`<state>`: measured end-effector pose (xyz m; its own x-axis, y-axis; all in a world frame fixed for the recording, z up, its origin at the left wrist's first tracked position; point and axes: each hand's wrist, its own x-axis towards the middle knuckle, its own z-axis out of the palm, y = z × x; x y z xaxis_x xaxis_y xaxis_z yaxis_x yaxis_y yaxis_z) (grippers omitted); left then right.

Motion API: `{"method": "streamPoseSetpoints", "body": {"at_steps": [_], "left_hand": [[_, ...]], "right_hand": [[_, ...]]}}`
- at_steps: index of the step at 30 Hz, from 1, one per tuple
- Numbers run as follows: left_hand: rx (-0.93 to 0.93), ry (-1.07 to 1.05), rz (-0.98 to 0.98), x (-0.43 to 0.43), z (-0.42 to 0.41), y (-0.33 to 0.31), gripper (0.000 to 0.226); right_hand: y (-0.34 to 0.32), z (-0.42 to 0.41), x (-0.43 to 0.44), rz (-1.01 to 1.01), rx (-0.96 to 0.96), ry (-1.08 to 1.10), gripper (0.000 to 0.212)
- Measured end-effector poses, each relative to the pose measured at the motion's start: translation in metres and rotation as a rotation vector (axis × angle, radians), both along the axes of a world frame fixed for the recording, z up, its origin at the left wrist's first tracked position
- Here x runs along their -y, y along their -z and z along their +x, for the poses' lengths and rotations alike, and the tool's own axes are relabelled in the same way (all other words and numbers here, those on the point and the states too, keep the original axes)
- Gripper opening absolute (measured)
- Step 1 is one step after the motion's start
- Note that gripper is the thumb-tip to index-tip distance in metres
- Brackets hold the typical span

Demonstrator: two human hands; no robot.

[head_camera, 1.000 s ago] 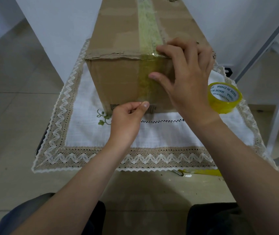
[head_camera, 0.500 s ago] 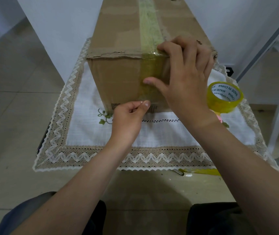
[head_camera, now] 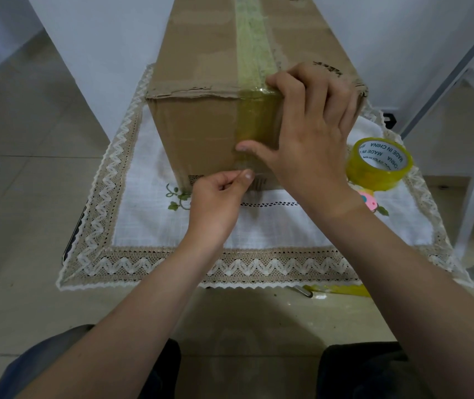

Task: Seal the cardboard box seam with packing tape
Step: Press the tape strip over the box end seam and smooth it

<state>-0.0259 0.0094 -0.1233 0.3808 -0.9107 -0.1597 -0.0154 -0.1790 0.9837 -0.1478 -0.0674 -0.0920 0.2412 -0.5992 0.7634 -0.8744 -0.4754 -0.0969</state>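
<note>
Cardboard box (head_camera: 201,131) sits far-center on a lace-edged cloth (head_camera: 149,226). A yellowish tape strip (head_camera: 254,119) runs along the top seam and down the near face. Right hand (head_camera: 313,133) lies flat and spread, fingers on the box top at the near edge, thumb pressing the strip. Left hand (head_camera: 218,203) pinches the strip's lower end at the near face. 1 tape roll (head_camera: 379,165) lies on the cloth, right of the box.
</note>
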Motion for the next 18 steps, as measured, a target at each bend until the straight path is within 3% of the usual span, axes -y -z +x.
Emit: {"method": "streamPoseSetpoints", "body": {"at_steps": [4, 9, 15, 18], "left_hand": [[0.014, 0.003, -0.003, -0.001, 0.001, -0.002, 0.012], [-0.019, 0.014, 0.002, -0.002, -0.001, -0.005, 0.009], [-0.033, 0.024, 0.037, -0.001, 0.001, -0.007, 0.017], [-0.065, 0.029, 0.055, -0.002, 0.000, -0.009, 0.014]], "right_hand": [[0.002, -0.002, -0.003, 0.007, -0.048, 0.005, 0.097], [-0.007, 0.003, -0.003, 0.001, 0.134, -0.016, 0.069], [0.011, -0.003, 0.005, -0.070, -0.107, 0.043, 0.102], [0.013, -0.003, 0.004, -0.081, -0.108, 0.048, 0.103]]}}
